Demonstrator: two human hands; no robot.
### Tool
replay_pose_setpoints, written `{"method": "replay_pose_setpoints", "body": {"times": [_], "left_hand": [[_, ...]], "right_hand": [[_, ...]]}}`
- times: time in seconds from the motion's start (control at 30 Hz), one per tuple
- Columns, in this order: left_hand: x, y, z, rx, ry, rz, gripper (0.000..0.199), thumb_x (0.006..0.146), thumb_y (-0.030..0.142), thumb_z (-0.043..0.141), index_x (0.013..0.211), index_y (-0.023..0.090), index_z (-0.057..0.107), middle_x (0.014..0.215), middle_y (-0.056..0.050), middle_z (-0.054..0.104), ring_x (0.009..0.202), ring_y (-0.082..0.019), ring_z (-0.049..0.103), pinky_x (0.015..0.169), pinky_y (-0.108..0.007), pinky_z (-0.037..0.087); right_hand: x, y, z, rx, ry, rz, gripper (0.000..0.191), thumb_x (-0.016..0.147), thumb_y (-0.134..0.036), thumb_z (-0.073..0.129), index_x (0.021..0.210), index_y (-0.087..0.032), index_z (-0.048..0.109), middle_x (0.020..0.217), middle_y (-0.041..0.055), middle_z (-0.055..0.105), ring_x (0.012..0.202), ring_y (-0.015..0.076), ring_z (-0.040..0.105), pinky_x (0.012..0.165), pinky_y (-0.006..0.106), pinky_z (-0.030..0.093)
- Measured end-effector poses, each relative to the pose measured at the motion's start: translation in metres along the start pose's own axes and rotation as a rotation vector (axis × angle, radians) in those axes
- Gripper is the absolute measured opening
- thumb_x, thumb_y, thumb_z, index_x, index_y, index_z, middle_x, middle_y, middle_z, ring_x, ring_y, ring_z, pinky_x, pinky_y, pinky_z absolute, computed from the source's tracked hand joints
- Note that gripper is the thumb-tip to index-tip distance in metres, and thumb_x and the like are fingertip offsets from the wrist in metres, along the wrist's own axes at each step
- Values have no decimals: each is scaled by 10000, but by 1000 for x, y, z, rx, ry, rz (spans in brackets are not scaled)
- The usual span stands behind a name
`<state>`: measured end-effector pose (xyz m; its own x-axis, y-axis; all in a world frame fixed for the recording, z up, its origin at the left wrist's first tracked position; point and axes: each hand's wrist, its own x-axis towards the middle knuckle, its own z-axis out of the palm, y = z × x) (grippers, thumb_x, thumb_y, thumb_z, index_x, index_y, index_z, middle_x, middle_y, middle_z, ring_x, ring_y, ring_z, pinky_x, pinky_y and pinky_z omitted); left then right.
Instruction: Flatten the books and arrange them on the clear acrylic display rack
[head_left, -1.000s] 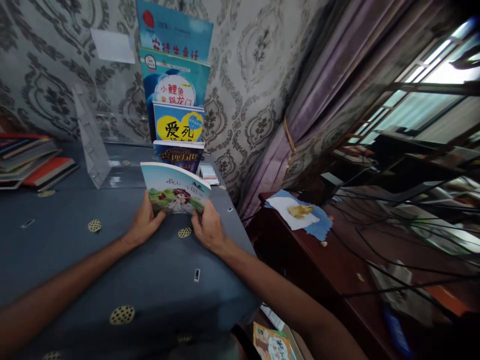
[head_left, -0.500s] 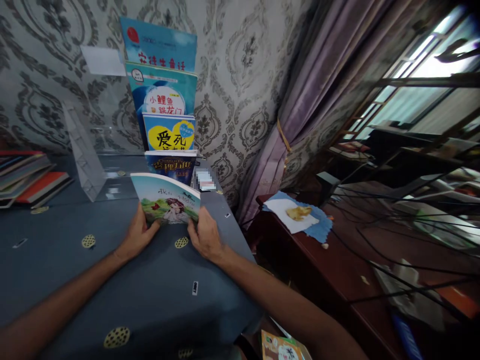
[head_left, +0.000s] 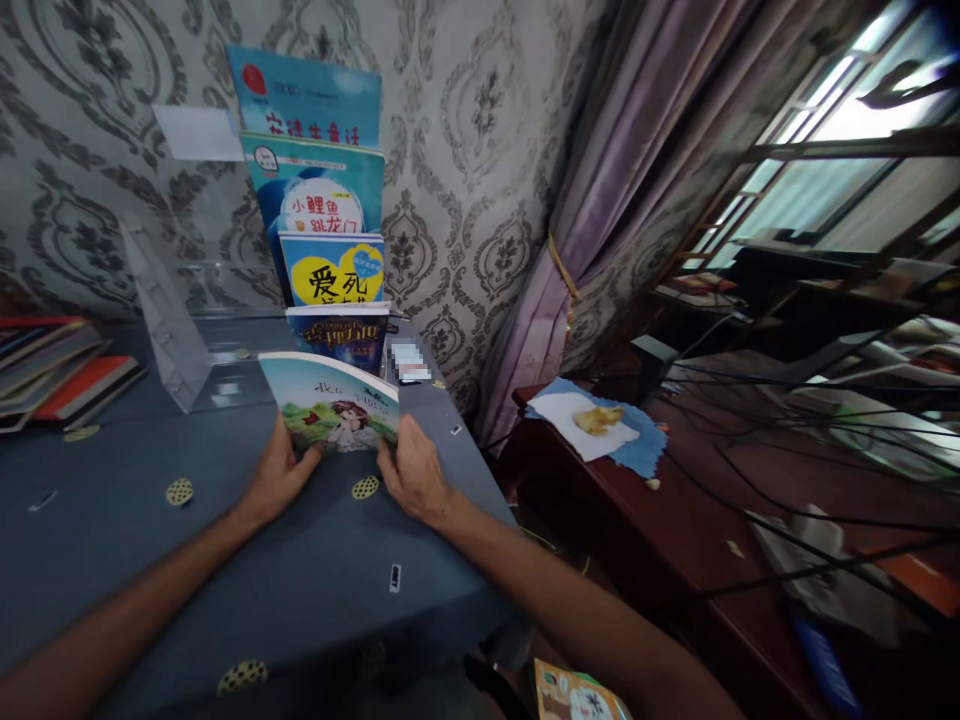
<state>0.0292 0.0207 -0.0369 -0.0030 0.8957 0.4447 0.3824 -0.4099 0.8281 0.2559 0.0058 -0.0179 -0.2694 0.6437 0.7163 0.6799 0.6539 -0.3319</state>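
Note:
A thin picture book (head_left: 341, 410) with a girl on a green meadow on its cover is held between my two hands, its top edge bowed. My left hand (head_left: 283, 470) grips the lower left edge, thumb on the front. My right hand (head_left: 414, 470) closes on the lower right edge. Right behind it, a clear acrylic rack (head_left: 166, 320) carries a stepped column of books: a dark blue book (head_left: 341, 335), a book with a yellow heart (head_left: 330, 275), a teal book (head_left: 319, 195) and a blue book (head_left: 307, 95) at the top.
The table has a grey-blue cloth (head_left: 315, 580). A stack of books (head_left: 75, 375) lies at the left. To the right are a purple curtain (head_left: 577, 200) and a dark red desk (head_left: 660, 540) with cables and a blue cloth (head_left: 649, 450). An orange book (head_left: 574, 695) lies low at the bottom.
The view has shifted slightly, so the rack and upper books appear a little lower and further left. Both hands keep the picture book in nearly the same place.

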Motion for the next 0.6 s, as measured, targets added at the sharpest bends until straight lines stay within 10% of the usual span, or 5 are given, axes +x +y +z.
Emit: {"method": "replay_pose_setpoints", "body": {"times": [0.6], "left_hand": [[-2,-2,-4,39,-31,-82,506,865,448,646,1276,205,478,1167,-107,668,1138,-292,649,1006,-481,532]], "right_hand": [[4,4,-3,42,-23,34,202,947,-138,450,1123,-213,514,942,79,634,895,245,640,735,356,541]]}}
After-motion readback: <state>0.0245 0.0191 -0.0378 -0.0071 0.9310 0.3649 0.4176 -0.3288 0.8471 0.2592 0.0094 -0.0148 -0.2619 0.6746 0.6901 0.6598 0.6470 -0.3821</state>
